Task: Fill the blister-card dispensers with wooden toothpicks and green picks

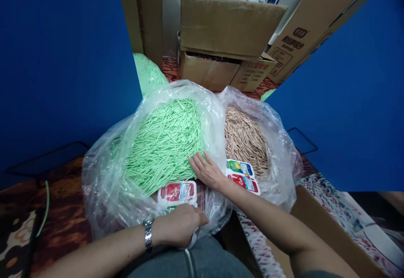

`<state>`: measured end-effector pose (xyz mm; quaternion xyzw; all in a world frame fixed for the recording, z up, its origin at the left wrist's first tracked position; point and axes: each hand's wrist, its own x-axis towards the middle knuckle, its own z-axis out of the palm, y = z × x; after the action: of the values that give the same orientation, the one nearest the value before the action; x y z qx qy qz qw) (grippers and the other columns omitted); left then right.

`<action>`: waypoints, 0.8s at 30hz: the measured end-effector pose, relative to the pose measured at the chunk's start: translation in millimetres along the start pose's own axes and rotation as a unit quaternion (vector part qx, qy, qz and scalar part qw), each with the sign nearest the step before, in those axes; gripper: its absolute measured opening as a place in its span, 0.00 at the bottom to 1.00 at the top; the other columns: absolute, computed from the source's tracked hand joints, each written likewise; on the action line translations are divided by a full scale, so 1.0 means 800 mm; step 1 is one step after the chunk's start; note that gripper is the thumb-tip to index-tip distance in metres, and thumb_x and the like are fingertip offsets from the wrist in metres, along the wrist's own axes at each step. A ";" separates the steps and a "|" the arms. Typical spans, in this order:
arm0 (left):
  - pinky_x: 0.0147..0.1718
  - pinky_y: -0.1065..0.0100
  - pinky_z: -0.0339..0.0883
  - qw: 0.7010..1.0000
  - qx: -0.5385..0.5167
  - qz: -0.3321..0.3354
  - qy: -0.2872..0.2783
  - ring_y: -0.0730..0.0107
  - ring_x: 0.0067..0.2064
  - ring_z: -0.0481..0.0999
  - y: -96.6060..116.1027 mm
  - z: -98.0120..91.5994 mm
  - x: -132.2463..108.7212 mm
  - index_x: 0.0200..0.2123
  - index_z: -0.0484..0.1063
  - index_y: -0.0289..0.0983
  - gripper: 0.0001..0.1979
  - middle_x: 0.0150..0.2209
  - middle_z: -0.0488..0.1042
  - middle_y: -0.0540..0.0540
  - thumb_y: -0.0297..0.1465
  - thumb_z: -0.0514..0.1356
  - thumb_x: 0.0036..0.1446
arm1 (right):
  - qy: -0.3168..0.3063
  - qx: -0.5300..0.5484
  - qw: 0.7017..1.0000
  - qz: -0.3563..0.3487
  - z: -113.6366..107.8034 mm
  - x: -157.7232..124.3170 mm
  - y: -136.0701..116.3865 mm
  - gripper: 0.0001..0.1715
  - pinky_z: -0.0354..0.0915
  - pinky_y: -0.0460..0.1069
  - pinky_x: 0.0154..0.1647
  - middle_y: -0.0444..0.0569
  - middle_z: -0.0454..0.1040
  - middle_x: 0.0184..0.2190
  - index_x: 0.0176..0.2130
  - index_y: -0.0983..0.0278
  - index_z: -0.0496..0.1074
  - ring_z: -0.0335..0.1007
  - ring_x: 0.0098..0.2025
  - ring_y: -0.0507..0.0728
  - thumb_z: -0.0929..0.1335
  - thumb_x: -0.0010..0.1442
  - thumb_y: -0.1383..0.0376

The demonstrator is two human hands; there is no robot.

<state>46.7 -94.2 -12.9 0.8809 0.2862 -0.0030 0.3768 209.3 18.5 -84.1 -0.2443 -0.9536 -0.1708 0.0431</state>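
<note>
The pale green sticks (166, 143) lay in a heap at eight o'clock of the view's middle, inside a clear plastic bag (105, 185) with a wide mouth. The right hand (206, 172), at six o'clock, rested on the heap's near edge, at its four o'clock; its grip was loose, fingers extended and a little spread, with no pinch visible. The left hand (179, 226), between six and seven o'clock, was curled palm-down below a red-and-white packet (178, 192); its fingertips were hidden, so I could not tell what its grip held.

Each stick looked light, thin and fairly stiff, probably smooth enough to slide on its neighbours and apt to bend if squeezed hard. A small bunch taken mid-length seemed the safest hold. The packet looked flat and light, best held by its white border.

The film was soft and crumpled, its rim likely to snag knuckles. The gaping mouth gave access from above, whereas a second bag (284, 160) of brown sticks (244, 139) pressed close at three o'clock. Cardboard boxes (221, 27) limited reach at twelve o'clock, and blue panels (63, 59) stood at ten and two.
</note>
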 end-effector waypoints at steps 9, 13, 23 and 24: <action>0.33 0.67 0.66 1.000 0.000 -0.004 -0.012 0.58 0.38 0.78 0.003 -0.006 -0.002 0.34 0.69 0.38 0.11 0.36 0.78 0.44 0.19 0.56 0.46 | 0.053 0.033 0.998 -0.009 0.010 0.000 0.011 0.18 0.57 0.62 0.61 0.59 0.71 0.51 0.53 0.70 0.65 0.63 0.57 0.63 0.59 0.65 0.71; 0.33 0.68 0.66 1.000 -0.002 0.001 -0.014 0.59 0.37 0.78 0.002 -0.006 -0.004 0.33 0.69 0.38 0.12 0.35 0.78 0.45 0.19 0.57 0.45 | 0.058 0.072 0.995 -0.030 0.011 0.001 0.028 0.16 0.60 0.59 0.60 0.56 0.72 0.50 0.50 0.70 0.68 0.65 0.55 0.61 0.59 0.65 0.71; 0.34 0.60 0.70 0.988 0.001 -0.155 -0.007 0.48 0.39 0.78 -0.001 0.006 0.020 0.60 0.54 0.28 0.39 0.38 0.78 0.33 0.40 0.61 0.49 | 0.013 0.070 0.997 -0.028 0.002 0.013 0.021 0.17 0.57 0.61 0.61 0.59 0.71 0.47 0.52 0.69 0.65 0.65 0.53 0.60 0.58 0.65 0.72; 0.34 0.60 0.70 0.987 0.009 -0.162 -0.022 0.47 0.39 0.78 -0.004 0.008 0.024 0.57 0.59 0.30 0.35 0.38 0.78 0.33 0.40 0.62 0.49 | 0.016 0.068 0.997 -0.022 0.003 0.014 0.019 0.16 0.57 0.61 0.60 0.59 0.71 0.46 0.51 0.69 0.65 0.65 0.52 0.60 0.58 0.65 0.72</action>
<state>62.7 -86.7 -23.9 0.8262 0.4166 -0.0857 0.3694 206.7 37.2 -79.9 -0.2173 -0.9672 -0.1102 0.0714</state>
